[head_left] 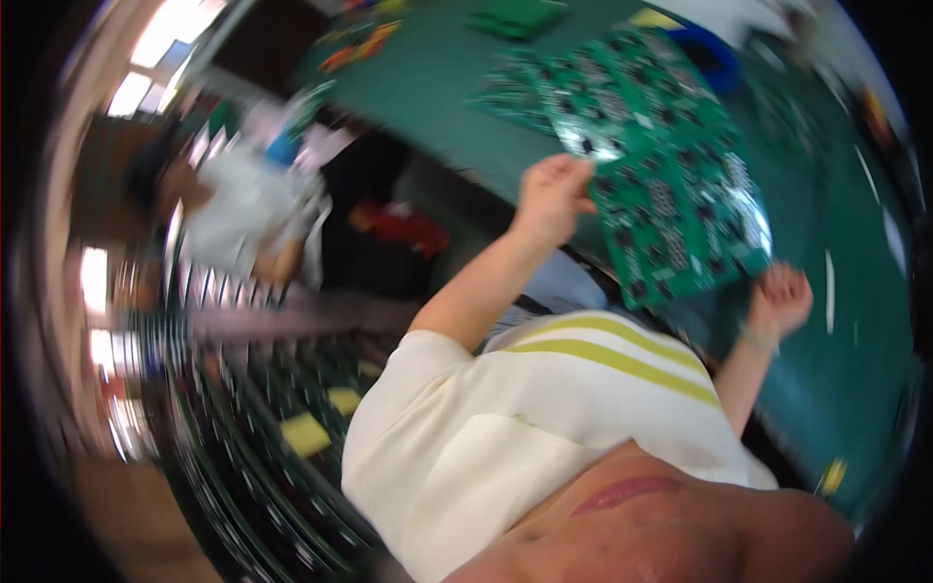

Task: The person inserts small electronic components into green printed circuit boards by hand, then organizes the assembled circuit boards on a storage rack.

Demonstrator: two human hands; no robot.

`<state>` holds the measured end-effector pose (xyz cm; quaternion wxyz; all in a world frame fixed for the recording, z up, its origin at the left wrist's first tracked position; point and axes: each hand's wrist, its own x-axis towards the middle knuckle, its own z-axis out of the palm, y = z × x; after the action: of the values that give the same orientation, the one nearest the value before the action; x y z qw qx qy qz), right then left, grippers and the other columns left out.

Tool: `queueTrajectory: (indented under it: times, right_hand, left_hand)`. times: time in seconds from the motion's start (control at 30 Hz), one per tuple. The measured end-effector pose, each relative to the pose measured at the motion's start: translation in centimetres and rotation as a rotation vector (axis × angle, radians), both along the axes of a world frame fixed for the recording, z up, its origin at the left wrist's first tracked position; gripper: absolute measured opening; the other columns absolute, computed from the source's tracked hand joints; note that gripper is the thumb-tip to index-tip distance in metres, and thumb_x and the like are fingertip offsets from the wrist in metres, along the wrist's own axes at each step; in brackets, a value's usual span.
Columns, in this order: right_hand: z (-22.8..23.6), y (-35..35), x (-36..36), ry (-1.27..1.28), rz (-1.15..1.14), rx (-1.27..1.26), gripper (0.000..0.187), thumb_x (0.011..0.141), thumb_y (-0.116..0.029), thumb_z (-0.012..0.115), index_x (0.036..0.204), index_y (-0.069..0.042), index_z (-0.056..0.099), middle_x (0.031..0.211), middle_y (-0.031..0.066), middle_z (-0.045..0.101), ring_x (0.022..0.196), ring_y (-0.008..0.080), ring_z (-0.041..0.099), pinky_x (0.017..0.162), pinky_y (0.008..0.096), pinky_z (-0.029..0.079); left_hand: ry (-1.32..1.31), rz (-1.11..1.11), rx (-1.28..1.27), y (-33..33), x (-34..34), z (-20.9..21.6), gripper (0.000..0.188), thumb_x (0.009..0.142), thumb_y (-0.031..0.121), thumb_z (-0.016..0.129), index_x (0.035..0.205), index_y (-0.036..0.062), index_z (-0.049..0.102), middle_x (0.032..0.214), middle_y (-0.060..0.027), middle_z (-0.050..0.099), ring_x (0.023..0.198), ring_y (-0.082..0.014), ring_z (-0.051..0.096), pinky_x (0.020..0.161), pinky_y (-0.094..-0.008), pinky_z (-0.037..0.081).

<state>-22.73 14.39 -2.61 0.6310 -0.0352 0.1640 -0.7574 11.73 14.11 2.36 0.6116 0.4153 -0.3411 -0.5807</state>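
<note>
A green printed circuit board panel (671, 219), crowded with dark and silver parts, is held tilted above the green work surface. My left hand (554, 199) is closed in a pinch on its left edge. At its near right corner is my right hand (780, 296), with its fingers curled against the edge. Similar green circuitry (632, 83) stretches away beyond the held panel. Whether this is the same panel or a second board behind it, I cannot tell. Light glares off the board's right side.
A green worktable (428, 78) extends around the board. Behind it lie a blue round object (714, 53) and a blurred green bundle (515, 15). To the left sits another person in a pale top (243, 209). A rack of boards (253, 418) with yellow notes (305, 436) stands lower left.
</note>
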Motion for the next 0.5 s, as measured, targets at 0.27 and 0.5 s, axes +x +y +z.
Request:
queueTrajectory:
  times: [0.27,0.5]
  right_hand:
    - [2.5,-4.0,4.1,0.128,0.493,-0.018,0.034,0.090,-0.017,0.041,0.058,-0.012,0.029,0.052,-0.0014,0.024,0.041,0.0081,0.016,0.036,0.0227,0.016]
    - [0.2,-5.0,10.1,0.421,0.887,0.027,0.036,0.092,-0.020,0.041,0.059,-0.012,0.030,0.052,-0.0018,0.024,0.040,0.0069,0.017,0.034,0.0216,0.015]
  left_hand:
    - [0.033,0.502,-0.283,10.4,3.5,10.1,0.020,0.088,0.016,0.056,0.071,0.0056,0.053,0.068,-0.0045,0.061,0.052,-0.0125,0.058,0.045,-0.0245,0.048]
    - [-0.206,1.051,-0.370,23.3,12.2,16.9,0.013,0.085,0.015,0.057,0.087,0.0029,0.060,0.082,-0.0084,0.065,0.072,-0.0209,0.064,0.060,-0.0393,0.055]
